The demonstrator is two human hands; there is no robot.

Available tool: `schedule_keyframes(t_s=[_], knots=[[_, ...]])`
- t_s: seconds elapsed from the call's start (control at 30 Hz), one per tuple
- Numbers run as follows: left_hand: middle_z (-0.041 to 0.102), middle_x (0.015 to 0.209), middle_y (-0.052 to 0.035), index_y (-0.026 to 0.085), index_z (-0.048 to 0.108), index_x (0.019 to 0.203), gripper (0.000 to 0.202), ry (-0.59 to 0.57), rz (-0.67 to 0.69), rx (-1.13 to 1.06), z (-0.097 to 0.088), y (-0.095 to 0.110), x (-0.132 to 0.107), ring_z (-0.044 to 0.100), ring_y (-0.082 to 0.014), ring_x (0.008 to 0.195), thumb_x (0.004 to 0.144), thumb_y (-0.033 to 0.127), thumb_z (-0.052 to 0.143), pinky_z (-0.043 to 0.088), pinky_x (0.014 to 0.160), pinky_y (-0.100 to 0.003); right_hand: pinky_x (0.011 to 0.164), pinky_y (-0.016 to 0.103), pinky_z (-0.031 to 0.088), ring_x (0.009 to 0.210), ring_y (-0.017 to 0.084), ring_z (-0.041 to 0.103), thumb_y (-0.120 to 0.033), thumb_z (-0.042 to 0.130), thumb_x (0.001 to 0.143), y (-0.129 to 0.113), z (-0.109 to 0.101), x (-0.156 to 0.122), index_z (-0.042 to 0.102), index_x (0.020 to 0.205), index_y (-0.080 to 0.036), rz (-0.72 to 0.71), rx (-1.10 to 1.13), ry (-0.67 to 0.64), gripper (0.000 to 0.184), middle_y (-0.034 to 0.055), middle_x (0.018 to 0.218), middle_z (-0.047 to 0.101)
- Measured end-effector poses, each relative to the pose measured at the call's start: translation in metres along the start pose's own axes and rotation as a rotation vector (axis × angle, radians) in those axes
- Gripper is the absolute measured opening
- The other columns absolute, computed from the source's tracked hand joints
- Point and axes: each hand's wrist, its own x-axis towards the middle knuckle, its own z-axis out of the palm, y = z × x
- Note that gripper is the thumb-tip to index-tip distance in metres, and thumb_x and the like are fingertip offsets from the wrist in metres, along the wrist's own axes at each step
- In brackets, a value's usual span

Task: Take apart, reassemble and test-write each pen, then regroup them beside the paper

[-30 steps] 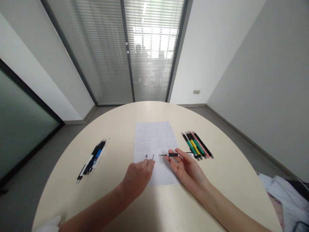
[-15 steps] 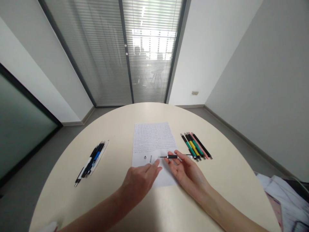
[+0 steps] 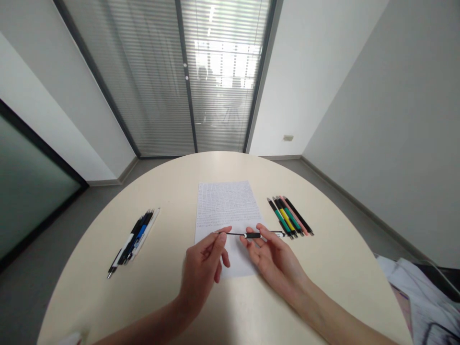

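Note:
My right hand (image 3: 275,251), palm up, holds a white pen barrel with a black grip (image 3: 252,235) level between thumb and fingers. A thin dark refill (image 3: 234,234) sticks out of the barrel's left end. My left hand (image 3: 204,261) pinches that refill near its far end between thumb and forefinger, the other fingers curled loosely. Both hands are over the lower part of a sheet of paper (image 3: 228,206) covered in handwriting. The small pen parts that lay on the paper are hidden by my left hand.
On the left of the round table (image 3: 172,182) lies a bundle of black, white and blue pens (image 3: 134,237). Several green, yellow, pink and black pens (image 3: 289,215) lie side by side at the right. Papers (image 3: 420,282) are at the far right, beyond the table edge.
My left hand has turned and closed its thumb and forefinger on the refill. More of the refill now shows outside the barrel. My right hand keeps its hold.

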Motion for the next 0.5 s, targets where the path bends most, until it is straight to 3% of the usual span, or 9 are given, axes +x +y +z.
schedule_keyframes(t_s=[0.17,0.27,0.43,0.5], knots=[[0.066,0.07,-0.0013,0.016,0.071,0.103,0.038,-0.028,-0.028,-0.06,0.002,-0.004,0.002,0.037,-0.0029,0.034,0.084,0.047,0.061,0.024,0.031,-0.017,0.075,0.029,0.06,0.085,0.021,0.073,-0.006,0.074,0.071,0.002,0.003,-0.003,0.059,0.096,-0.022,-0.04,0.025,-0.044,0.033,0.0045,0.088,0.073],[0.067,0.072,-0.0029,0.016,0.072,0.092,0.033,-0.038,-0.033,-0.051,0.005,-0.007,0.003,0.039,-0.0036,0.036,0.082,0.046,0.063,0.026,0.032,-0.017,0.075,0.028,0.061,0.082,0.019,0.073,-0.006,0.074,0.071,0.005,0.003,-0.004,0.059,0.097,-0.023,-0.038,0.027,-0.062,0.034,0.0031,0.086,0.073],[0.063,0.073,0.0004,0.019,0.062,0.089,0.031,0.084,0.005,-0.128,0.0,0.001,0.005,0.044,-0.0063,0.04,0.085,0.049,0.057,0.025,0.03,-0.016,0.074,0.027,0.062,0.091,0.022,0.073,-0.006,0.073,0.073,0.0,0.002,-0.001,0.06,0.095,-0.02,-0.047,0.014,-0.016,0.029,0.0058,0.092,0.072],[0.055,0.063,0.0049,0.02,0.055,0.08,0.03,0.102,0.052,-0.08,-0.004,0.003,0.008,0.041,-0.0069,0.039,0.09,0.048,0.05,0.025,0.032,-0.017,0.075,0.027,0.062,0.093,0.024,0.072,-0.006,0.072,0.073,-0.005,0.002,0.001,0.061,0.092,-0.017,-0.074,0.021,0.028,0.025,0.0073,0.091,0.072]])
